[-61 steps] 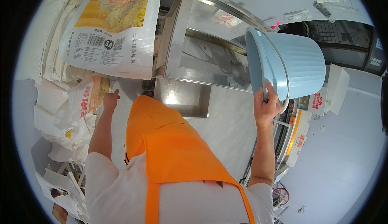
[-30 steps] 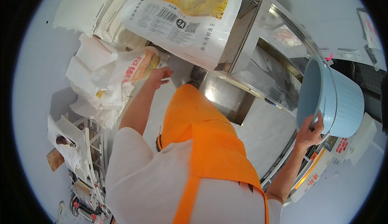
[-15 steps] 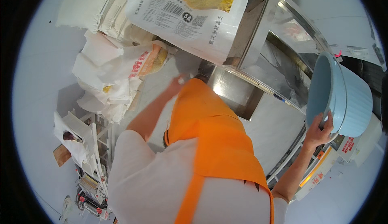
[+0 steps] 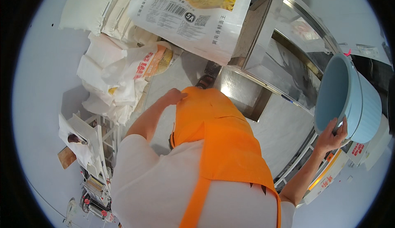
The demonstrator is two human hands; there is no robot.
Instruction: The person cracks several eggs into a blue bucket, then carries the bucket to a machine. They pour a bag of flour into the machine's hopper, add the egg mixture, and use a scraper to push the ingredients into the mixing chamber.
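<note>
My right hand [image 4: 333, 137] grips the near rim of a light blue plastic bucket [image 4: 369, 104] on the right side. The bucket is tipped sideways, its mouth facing left, and the part of its inside that shows holds nothing I can see. A thin handle runs by the rim close to my wrist. My left hand [image 4: 174, 96] is at the upper left edge of my orange apron [image 4: 224, 145], its fingers curled and seeming to touch the cloth. Its palm is hidden, so whatever it may hold does not show.
A large printed sack [image 4: 185, 26] lies ahead, beside a metal-framed cabinet [image 4: 284, 59]. On the floor near my foot is a metal tray [image 4: 236, 88]. Crumpled white sacks [image 4: 109, 73] and a white rack [image 4: 103, 141] stand at left.
My left hand has come back slightly toward me and to the apron. My right hand and the bucket have shifted a little to the right and nearer.
</note>
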